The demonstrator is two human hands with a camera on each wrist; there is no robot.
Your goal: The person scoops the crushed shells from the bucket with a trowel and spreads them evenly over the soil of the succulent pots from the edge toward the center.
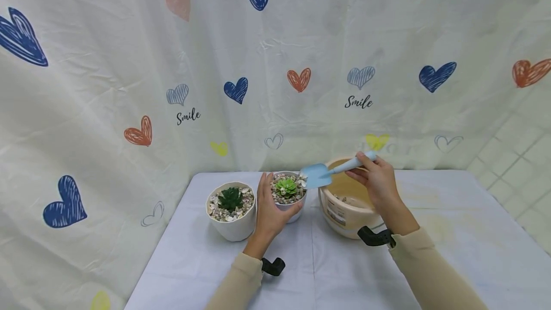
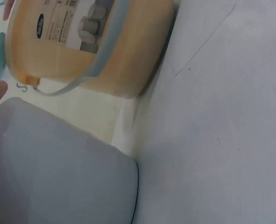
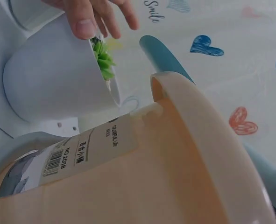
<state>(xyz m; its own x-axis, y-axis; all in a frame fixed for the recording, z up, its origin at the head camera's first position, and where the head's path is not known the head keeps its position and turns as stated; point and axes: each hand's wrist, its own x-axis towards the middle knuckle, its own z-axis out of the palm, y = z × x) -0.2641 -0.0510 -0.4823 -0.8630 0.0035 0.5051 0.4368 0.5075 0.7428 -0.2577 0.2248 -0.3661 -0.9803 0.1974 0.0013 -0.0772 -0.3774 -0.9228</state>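
My right hand (image 1: 380,188) grips the pale blue handle of a small trowel (image 1: 316,176) over a beige bucket (image 1: 363,216). The trowel's blade points left, its tip at the rim of a white plant pot (image 1: 297,213). Pebbles and a bright green succulent (image 1: 286,186) fill that pot. My left hand (image 1: 271,217) holds this pot near the rim, thumb at the front and fingers along the left side. In the right wrist view, the thumb (image 3: 85,28) lies on the pot's wall. A little loose gravel shows on the bucket's floor (image 1: 346,200).
Left of my left hand stands a second white pot (image 1: 232,228) with pebbles and a dark green succulent (image 1: 230,199). A white cloth (image 1: 344,276) covers the table. Behind hangs a heart-printed curtain (image 1: 318,118). The bucket's grey handle (image 2: 105,51) hangs down its front.
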